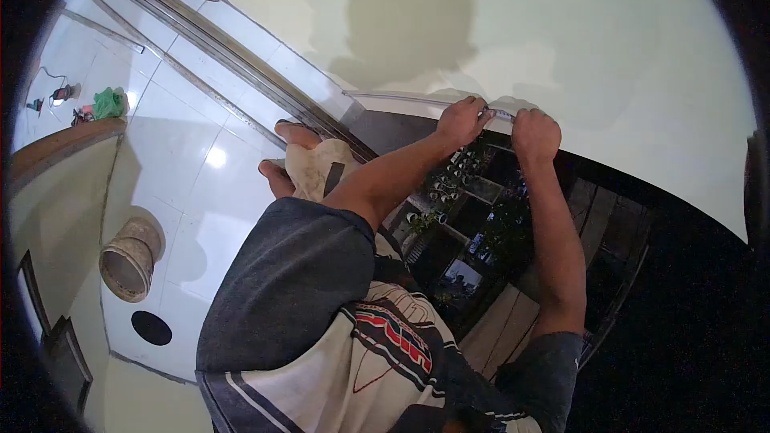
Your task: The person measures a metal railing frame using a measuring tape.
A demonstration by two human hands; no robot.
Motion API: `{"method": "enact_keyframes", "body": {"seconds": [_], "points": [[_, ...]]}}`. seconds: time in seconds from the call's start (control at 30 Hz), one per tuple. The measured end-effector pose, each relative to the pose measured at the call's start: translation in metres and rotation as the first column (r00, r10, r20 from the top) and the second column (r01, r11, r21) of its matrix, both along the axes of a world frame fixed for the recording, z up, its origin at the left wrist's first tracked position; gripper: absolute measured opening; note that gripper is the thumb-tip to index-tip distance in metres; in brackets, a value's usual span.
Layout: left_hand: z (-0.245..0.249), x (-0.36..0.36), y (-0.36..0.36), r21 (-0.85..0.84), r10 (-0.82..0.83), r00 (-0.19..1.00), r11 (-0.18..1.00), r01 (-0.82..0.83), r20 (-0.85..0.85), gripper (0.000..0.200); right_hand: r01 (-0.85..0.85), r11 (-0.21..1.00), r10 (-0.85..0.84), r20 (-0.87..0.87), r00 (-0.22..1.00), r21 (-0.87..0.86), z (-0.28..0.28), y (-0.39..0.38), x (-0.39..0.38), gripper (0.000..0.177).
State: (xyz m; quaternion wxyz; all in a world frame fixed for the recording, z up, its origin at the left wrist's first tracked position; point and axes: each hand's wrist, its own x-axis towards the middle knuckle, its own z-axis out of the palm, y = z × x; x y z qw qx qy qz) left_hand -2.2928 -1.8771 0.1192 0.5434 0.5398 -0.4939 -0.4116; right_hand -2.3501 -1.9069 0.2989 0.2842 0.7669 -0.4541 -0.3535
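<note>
"What is nearest to the camera?"
"Person's shirt (393, 345) with dark sleeves, below the pale wall (593, 48)."
"And the hands?"
"Left hand (465, 122) and right hand (536, 135) are at the wall's lower edge, fingers curled closely around a thin shiny piece (502, 115), which lies along this edge. I judge the step is steadying it; the next move calls, I think, for even grip."
"And the room?"
"Left of the wall, white tiled floor (180, 180) carries a bucket (144, 240); below the wall, potted plants (449, 180) stand in a dark area."
</note>
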Motion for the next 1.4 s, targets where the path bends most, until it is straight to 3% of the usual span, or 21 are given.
{"method": "enact_keyframes", "body": {"seconds": [0.17, 0.37, 0.43, 0.57, 0.67, 0.83, 0.93, 1.13, 1.27, 1.33, 1.4], "points": [[0.001, 0.001, 0.001, 0.017, -0.032, 0.999, 0.999, 0.033, -0.026, 0.032, -0.051, 0.999, 0.052, 0.042, 0.998, -0.019, -0.003, -0.002, -0.010, 0.014], [0.001, -0.002, 0.002, -0.032, 0.037, 0.998, 0.999, -0.039, -0.058, 0.033, -0.086, 0.996, 0.088, 0.054, 0.995, -0.037, -0.004, 0.000, -0.011, 0.013], [0.001, 0.000, 0.002, 0.003, 0.000, 1.000, 1.000, 0.000, 0.002, 0.032, -0.090, 0.995, 0.093, 0.073, 0.993, -0.043, -0.006, -0.001, -0.011, 0.013], [0.007, 0.001, 0.003, -0.042, 0.030, 0.999, 0.999, -0.029, 0.022, 0.031, -0.068, 0.997, 0.071, 0.073, 0.995, -0.039, -0.006, -0.002, -0.011, 0.013], [0.020, 0.004, 0.006, -0.056, 0.035, 0.991, 0.998, -0.028, 0.132, 0.030, -0.044, 0.998, 0.048, 0.089, 0.995, -0.044, -0.006, 0.000, -0.011, 0.013], [0.038, 0.001, 0.004, -0.177, 0.123, 0.991, 0.978, -0.113, 0.050, 0.026, 0.017, 0.997, -0.014, 0.056, 0.998, -0.070, -0.007, 0.000, -0.005, 0.016], [0.040, 0.002, 0.003, -0.164, 0.108, 0.994, 0.981, -0.103, 0.017, 0.019, 0.084, 0.996, -0.080, 0.093, 0.992, -0.038, -0.004, 0.000, -0.004, 0.018], [0.043, 0.000, -0.005, -0.237, 0.157, 0.984, 0.962, -0.133, 0.084, 0.014, 0.064, 0.997, -0.060, 0.140, 0.988, -0.029, -0.001, 0.001, -0.001, 0.017], [0.045, -0.004, -0.007, -0.264, 0.161, 0.983, 0.955, -0.133, 0.087, 0.012, 0.163, 0.984, -0.142, 0.241, 0.960, -0.071, 0.018, 0.016, -0.001, 0.016], [0.046, -0.007, -0.006, -0.179, 0.174, 0.979, 0.972, -0.154, 0.102, 0.011, 0.277, 0.960, -0.256, 0.279, 0.925, -0.039, 0.043, 0.032, 0.000, 0.018], [0.048, -0.009, -0.005, -0.201, 0.188, 0.975, 0.966, -0.161, 0.119, 0.012, 0.345, 0.938, -0.320, 0.305, 0.897, -0.028, 0.078, 0.059, -0.002, 0.023]]}}
